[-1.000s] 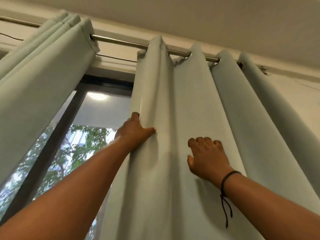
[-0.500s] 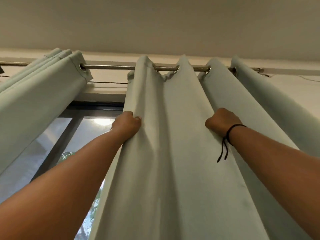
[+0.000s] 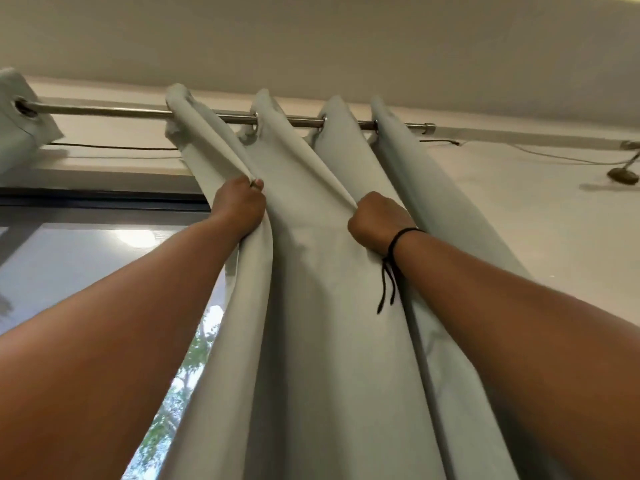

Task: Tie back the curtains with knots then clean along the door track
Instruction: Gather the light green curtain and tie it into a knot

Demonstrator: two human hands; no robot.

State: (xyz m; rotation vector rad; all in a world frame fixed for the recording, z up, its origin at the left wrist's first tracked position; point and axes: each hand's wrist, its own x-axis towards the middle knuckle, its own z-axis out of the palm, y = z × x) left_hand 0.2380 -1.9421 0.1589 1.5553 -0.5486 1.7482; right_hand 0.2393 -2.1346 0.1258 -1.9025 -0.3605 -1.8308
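Note:
A pale grey-green curtain (image 3: 311, 306) hangs in deep folds from a metal rod (image 3: 104, 110) by eyelets, high in front of me. My left hand (image 3: 240, 211) grips the curtain's left edge fold just under the rod. My right hand (image 3: 375, 220), with a black cord on its wrist, grips a fold further right. Both arms reach up. The curtain's folds are bunched towards the rod's right end (image 3: 429, 128). The door track is not in view.
A second curtain's top corner (image 3: 24, 112) hangs on the rod at the far left. Behind lies a dark-framed glass door (image 3: 86, 265) with trees outside. A thin cable (image 3: 554, 157) runs along the wall to a small fitting at the right. The ceiling is close above.
Both hands have moved right with the curtain, sliding its folds closer together along the rod. More bare rod shows between the two curtains. The view has shifted right.

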